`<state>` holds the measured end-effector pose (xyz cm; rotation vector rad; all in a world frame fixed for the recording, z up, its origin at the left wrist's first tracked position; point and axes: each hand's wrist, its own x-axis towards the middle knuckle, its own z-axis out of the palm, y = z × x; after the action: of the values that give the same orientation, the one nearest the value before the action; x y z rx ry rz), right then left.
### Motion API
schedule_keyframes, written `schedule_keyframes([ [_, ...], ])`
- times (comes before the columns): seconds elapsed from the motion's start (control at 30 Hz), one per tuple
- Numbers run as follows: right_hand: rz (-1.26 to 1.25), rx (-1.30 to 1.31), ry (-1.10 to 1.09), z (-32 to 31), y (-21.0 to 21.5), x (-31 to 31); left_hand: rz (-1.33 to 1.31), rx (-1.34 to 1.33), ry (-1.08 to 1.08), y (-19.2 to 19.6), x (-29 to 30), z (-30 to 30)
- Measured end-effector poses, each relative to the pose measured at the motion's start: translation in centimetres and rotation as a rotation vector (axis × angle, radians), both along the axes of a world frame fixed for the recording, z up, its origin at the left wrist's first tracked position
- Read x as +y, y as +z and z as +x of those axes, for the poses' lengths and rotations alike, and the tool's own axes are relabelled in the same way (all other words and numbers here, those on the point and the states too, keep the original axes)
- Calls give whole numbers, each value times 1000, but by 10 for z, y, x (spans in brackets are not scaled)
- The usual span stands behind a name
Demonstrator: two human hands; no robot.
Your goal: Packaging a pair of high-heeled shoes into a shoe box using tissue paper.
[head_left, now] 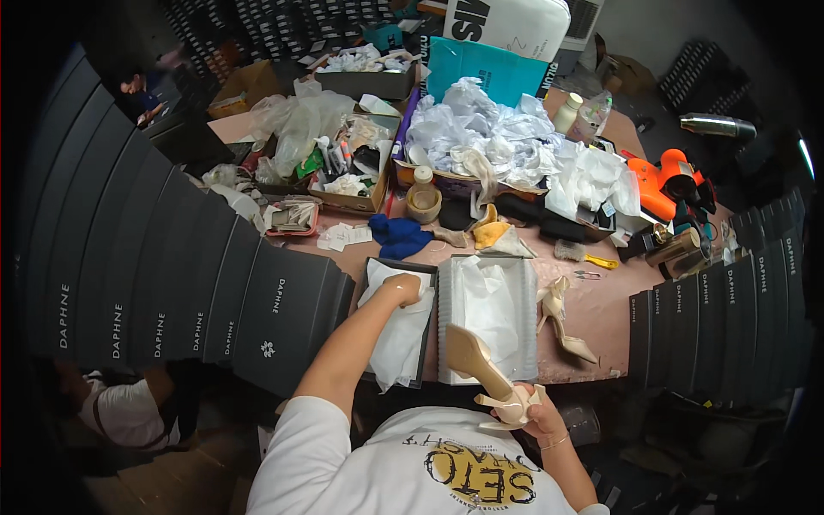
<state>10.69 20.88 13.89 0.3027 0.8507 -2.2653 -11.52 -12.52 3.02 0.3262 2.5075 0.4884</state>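
Observation:
My right hand [542, 415] grips a beige high-heeled shoe [481, 369] by its heel end. The shoe is tilted, with its sole toward the upper left, over the near edge of a box lid [445, 335] lined with white paper. Inside the dark shoe box [421, 360] to the left, my left hand [400, 291] is closed on white tissue paper [396, 348]; its fingertips are partly hidden. The tissue hangs over the box's near edge. A second beige high-heeled shoe [568, 335] lies on the table at the right.
Dark shoe boxes are stacked at the left [172, 257] and right [712, 318]. Behind lie a blue cloth [398, 236], a yellow-handled brush [588, 256], small snips [588, 275] and a carton heaped with crumpled paper [481, 129]. Other people are at the far left and lower left.

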Motion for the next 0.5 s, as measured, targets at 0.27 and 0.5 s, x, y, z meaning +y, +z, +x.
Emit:
schedule_keyframes([
  [0.27,-24,254,-194,25,17,19,194,131,64,75,15,27],
  [0.5,41,253,-128,64,16,54,0,185,206,2,20,39],
])
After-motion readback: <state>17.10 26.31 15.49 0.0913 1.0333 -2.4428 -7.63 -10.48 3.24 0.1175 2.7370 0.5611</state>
